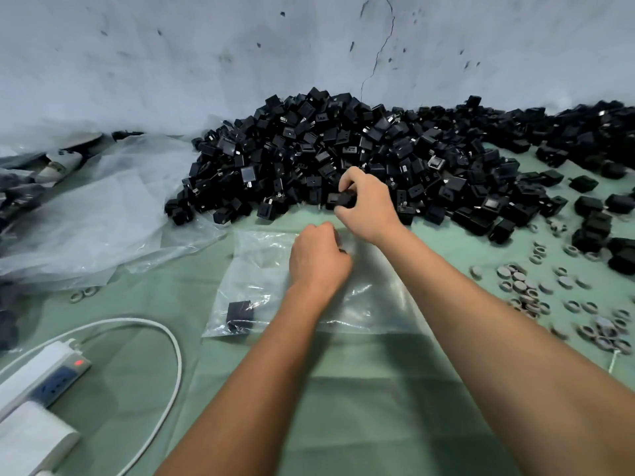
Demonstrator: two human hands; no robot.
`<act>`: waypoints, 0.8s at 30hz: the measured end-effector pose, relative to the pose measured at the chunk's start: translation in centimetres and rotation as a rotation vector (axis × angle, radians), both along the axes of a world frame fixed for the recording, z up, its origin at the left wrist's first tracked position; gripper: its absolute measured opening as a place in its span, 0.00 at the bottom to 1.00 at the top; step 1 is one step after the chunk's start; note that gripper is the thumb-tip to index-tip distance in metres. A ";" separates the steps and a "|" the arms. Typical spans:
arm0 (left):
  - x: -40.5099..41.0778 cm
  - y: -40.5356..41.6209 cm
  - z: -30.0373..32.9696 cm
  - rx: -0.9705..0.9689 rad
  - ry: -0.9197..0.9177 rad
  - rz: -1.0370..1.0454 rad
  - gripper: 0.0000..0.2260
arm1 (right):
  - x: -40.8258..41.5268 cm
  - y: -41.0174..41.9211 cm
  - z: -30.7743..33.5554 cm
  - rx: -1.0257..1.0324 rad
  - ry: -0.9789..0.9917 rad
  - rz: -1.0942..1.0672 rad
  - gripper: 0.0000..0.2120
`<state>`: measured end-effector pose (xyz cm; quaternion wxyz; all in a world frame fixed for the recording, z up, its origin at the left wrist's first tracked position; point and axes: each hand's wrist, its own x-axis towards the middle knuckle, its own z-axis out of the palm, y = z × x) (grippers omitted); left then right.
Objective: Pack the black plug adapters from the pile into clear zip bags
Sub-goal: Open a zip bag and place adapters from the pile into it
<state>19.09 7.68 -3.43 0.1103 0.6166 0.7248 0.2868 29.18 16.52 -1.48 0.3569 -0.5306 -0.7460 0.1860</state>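
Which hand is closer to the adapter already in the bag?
Left. The left hand rests on the bag, up and right of that adapter; the right hand is farther off at the pile's edge, gripping another adapter.

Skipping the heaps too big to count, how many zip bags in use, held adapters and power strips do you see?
clear zip bag in use: 1
adapter held in the right grip: 1
white power strip: 1
Total: 3
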 end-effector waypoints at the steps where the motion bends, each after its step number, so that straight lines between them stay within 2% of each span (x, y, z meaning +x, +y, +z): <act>1: 0.8 0.1 0.1 -0.006 -0.022 -0.010 0.08 | 1.0 -0.4 0.0 -0.023 0.119 -0.034 0.11; 6: 5.8 0.4 1.0 -0.071 0.000 -0.088 0.07 | 6.5 -2.6 -0.9 -0.169 0.540 -0.250 0.10; 8: 7.3 0.6 1.2 -0.130 0.026 -0.099 0.14 | 8.4 -3.3 -1.5 -0.193 0.615 -0.301 0.09; 10: 8.4 0.6 1.5 -0.179 0.073 -0.103 0.20 | 9.8 -4.0 -2.1 -0.235 0.672 -0.272 0.08; 14: 8.6 0.3 2.4 -0.235 0.116 -0.119 0.16 | 12.1 -5.9 -1.9 -0.342 0.776 -0.128 0.10; 16: 7.9 0.3 2.8 -0.262 0.035 -0.110 0.10 | 13.0 -6.6 -1.3 -0.367 0.774 -0.065 0.11; 18: 7.3 0.3 3.3 -0.301 -0.132 -0.095 0.03 | 13.5 -7.2 -0.6 -0.410 0.740 0.035 0.13; 20: 6.8 0.2 3.6 -0.314 -0.229 -0.083 0.05 | 13.5 -7.8 -0.2 -0.516 0.636 0.166 0.13; 24: 5.9 -0.1 4.7 -0.294 -0.257 -0.101 0.08 | 12.6 -8.2 0.3 -0.653 0.329 0.282 0.12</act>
